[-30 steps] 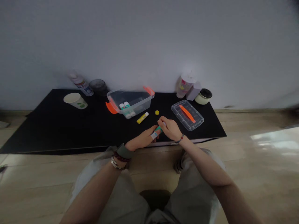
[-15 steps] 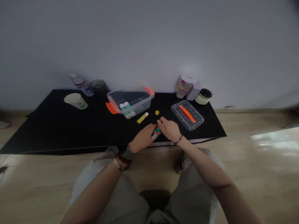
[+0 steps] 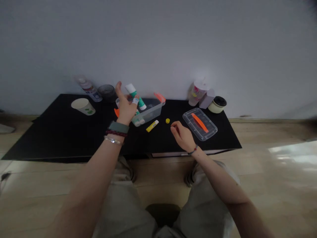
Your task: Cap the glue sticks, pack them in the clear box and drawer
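My left hand (image 3: 126, 107) is over the left part of a clear plastic box (image 3: 155, 112) with orange clips. Its thumb sticks up, well apart from the fingers. Just beside the fingers, a white and green glue stick (image 3: 136, 96) leans at a slant over the box. More glue sticks (image 3: 138, 122) lie inside, partly behind the hand. My right hand (image 3: 183, 136) hovers near the table's front edge with fingers curled, and nothing shows in it. Close by are a small yellow cap (image 3: 167, 121) and a yellow glue stick (image 3: 152, 126) with a white end.
A clear lid (image 3: 210, 131) with an orange handle lies at right. Behind it stand a lidded tumbler (image 3: 196, 95), a pale box (image 3: 207, 98) and a cream pot (image 3: 217, 105). To the left are a paper cup (image 3: 84, 106), a spray bottle (image 3: 91, 92) and a dark bowl (image 3: 107, 93).
My left hand has moved from beside my right hand up and left to the box, bringing the green glue stick there. My right hand has come off that stick and stayed near its place.
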The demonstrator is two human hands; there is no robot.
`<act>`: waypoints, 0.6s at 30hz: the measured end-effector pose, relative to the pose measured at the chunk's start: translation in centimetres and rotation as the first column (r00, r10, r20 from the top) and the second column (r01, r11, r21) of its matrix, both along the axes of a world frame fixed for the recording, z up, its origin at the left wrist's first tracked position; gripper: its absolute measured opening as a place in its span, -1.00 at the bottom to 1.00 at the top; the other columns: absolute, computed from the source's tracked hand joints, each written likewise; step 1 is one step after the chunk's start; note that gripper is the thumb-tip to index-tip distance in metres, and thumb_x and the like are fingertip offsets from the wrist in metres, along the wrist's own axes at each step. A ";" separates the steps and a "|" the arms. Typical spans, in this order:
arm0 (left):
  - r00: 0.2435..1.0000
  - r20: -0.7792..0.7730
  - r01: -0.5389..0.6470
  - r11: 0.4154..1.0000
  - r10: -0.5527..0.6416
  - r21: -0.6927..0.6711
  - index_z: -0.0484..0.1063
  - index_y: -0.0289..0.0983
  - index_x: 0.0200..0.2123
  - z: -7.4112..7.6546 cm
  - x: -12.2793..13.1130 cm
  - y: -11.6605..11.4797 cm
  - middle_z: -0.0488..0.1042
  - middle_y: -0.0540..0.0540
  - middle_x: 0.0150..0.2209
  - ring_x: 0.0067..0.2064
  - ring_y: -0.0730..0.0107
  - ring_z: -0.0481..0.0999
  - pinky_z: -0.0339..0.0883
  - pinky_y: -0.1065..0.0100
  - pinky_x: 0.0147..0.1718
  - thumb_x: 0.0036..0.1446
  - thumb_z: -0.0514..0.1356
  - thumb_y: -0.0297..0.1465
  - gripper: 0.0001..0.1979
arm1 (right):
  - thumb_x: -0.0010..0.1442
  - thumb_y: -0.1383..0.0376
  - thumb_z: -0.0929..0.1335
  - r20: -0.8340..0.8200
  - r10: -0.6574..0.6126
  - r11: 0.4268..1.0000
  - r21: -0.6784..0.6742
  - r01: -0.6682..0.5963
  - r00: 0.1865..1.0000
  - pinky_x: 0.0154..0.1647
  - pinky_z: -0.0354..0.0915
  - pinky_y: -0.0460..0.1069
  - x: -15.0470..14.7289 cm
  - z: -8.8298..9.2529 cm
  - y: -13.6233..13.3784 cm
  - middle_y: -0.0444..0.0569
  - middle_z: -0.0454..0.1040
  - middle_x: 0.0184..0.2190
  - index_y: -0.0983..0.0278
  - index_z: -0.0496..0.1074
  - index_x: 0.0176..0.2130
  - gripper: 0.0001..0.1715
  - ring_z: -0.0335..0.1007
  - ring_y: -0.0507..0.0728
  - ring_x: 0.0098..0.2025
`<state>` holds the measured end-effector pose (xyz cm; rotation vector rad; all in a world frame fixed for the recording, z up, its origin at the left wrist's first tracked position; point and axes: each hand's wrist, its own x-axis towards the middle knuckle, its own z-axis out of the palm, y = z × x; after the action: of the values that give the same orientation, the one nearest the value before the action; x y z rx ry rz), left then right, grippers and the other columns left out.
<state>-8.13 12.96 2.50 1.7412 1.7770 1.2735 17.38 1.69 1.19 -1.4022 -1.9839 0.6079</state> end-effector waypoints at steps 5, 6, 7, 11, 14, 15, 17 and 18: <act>0.985 -0.169 -0.002 0.969 -0.041 -0.248 0.10 -0.17 0.32 -0.5 -0.2 2.9 0.54 -0.14 -0.08 -0.14 0.27 0.56 0.38 0.30 -0.11 0.24 0.18 -0.34 -0.39 | 0.41 0.08 0.16 0.039 0.035 0.999 0.011 -0.035 0.999 -0.38 0.12 -0.08 -0.3 -0.2 0.3 -0.15 0.40 -0.45 0.25 0.33 -0.08 -0.66 0.33 0.04 -0.43; 0.976 -0.203 0.010 0.953 -0.074 -0.302 0.16 -0.17 0.28 -0.7 -0.2 3.4 0.55 -0.15 -0.09 -0.12 0.24 0.56 0.38 0.30 -0.10 0.21 0.20 -0.33 -0.42 | 0.41 0.08 0.16 0.051 0.043 0.999 0.014 -0.044 0.998 -0.37 0.12 -0.08 -0.3 -0.2 0.3 -0.15 0.40 -0.45 0.25 0.33 -0.08 -0.66 0.33 0.04 -0.42; 0.967 -0.234 0.013 0.936 -0.101 -0.353 0.20 -0.18 0.26 -0.9 -0.2 3.9 0.56 -0.16 -0.10 -0.12 0.22 0.57 0.39 0.30 -0.11 0.20 0.22 -0.32 -0.43 | 0.41 0.09 0.16 0.065 0.050 0.999 0.016 -0.051 0.997 -0.37 0.13 -0.09 -0.4 -0.2 0.4 -0.15 0.41 -0.44 0.25 0.33 -0.07 -0.66 0.34 0.04 -0.42; 0.918 -0.358 -0.044 0.854 -0.170 -0.518 0.26 -0.27 0.20 -1.7 -0.1 5.5 0.56 -0.26 -0.06 -0.15 0.15 0.60 0.41 0.28 -0.17 0.13 0.29 -0.25 -0.41 | 0.41 0.10 0.18 0.117 0.074 0.997 0.011 -0.076 0.990 -0.38 0.12 -0.09 -0.7 -0.1 0.4 -0.13 0.44 -0.42 0.24 0.33 -0.05 -0.68 0.36 0.04 -0.41; 0.873 -0.433 -0.081 0.807 -0.226 -0.585 0.27 -0.30 0.18 -2.2 -0.1 6.4 0.56 -0.33 -0.04 -0.10 0.06 0.60 0.42 0.25 -0.16 0.07 0.33 -0.21 -0.36 | 0.41 0.11 0.19 0.162 0.090 0.996 0.014 -0.093 0.983 -0.39 0.11 -0.09 -0.9 0.2 0.3 -0.12 0.47 -0.40 0.24 0.34 -0.05 -0.69 0.39 0.05 -0.40; 0.856 -0.456 -0.094 0.795 -0.243 -0.599 0.28 -0.32 0.17 -2.5 -0.1 6.7 0.55 -0.36 -0.02 -0.07 0.00 0.60 0.42 0.22 -0.14 0.06 0.34 -0.21 -0.35 | 0.42 0.11 0.19 0.181 0.097 0.995 0.017 -0.101 0.979 -0.39 0.11 -0.09 -1.0 0.2 0.3 -0.11 0.48 -0.38 0.24 0.34 -0.05 -0.69 0.39 0.05 -0.39; 0.816 -0.509 -0.123 0.778 -0.274 -0.616 0.28 -0.37 0.16 -2.9 -0.3 7.2 0.52 -0.44 0.00 0.00 -0.12 0.57 0.42 0.14 -0.10 0.06 0.34 -0.22 -0.35 | 0.42 0.11 0.18 0.216 0.109 0.993 0.022 -0.117 0.970 -0.38 0.11 -0.09 -1.0 0.3 0.3 -0.08 0.50 -0.35 0.24 0.35 -0.06 -0.69 0.41 0.05 -0.37; 0.795 -0.533 -0.134 0.772 -0.292 -0.622 0.28 -0.40 0.16 -3.1 -0.4 7.4 0.51 -0.49 0.02 0.03 -0.18 0.55 0.42 0.10 -0.08 0.06 0.34 -0.23 -0.34 | 0.42 0.11 0.18 0.230 0.113 0.992 0.023 -0.122 0.966 -0.38 0.11 -0.09 -1.0 0.4 0.3 -0.07 0.51 -0.33 0.24 0.35 -0.06 -0.69 0.42 0.05 -0.36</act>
<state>-8.55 20.35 -0.64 1.8549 2.0708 -0.0410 16.34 1.98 1.55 -1.3919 -2.2614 0.4758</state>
